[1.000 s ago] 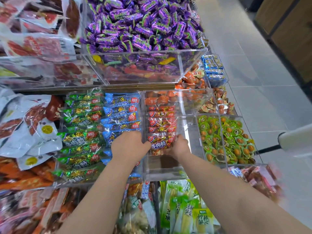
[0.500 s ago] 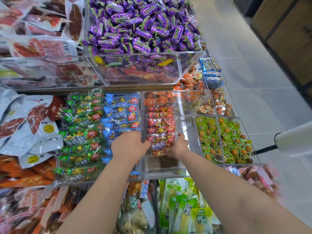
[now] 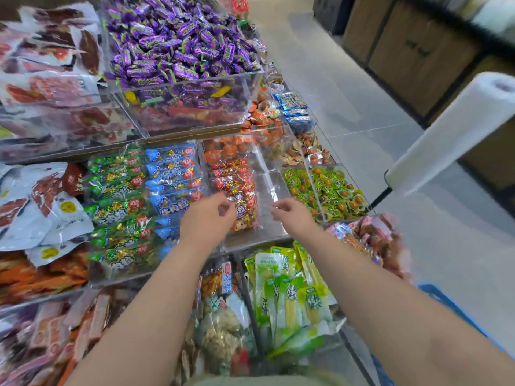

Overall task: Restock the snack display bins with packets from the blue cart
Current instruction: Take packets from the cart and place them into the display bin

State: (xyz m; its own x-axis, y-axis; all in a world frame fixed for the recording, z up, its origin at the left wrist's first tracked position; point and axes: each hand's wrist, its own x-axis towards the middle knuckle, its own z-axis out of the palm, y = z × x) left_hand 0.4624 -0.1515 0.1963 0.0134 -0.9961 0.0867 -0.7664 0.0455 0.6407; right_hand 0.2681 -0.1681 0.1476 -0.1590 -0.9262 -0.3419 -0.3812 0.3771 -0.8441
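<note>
My left hand (image 3: 207,222) hung loosely curled, empty, at the red packets (image 3: 234,188) in the bin (image 3: 274,188). My right hand (image 3: 291,215) (likewise curled, empty) hung over the bin's bare half. The cart (image 3: 443,298) lay lower right.

Blue packets (image 3: 171,204) read "牛肉粒" — others blurred.

2 hands (L hand (image 3: 207,221), R hand (image 3: 292,217)), 1 white roll (image 3: 446,129), 1 purple-candy bin (image 3: 195,82), 2 green-snack compts (image 3: 315,190).
</note>
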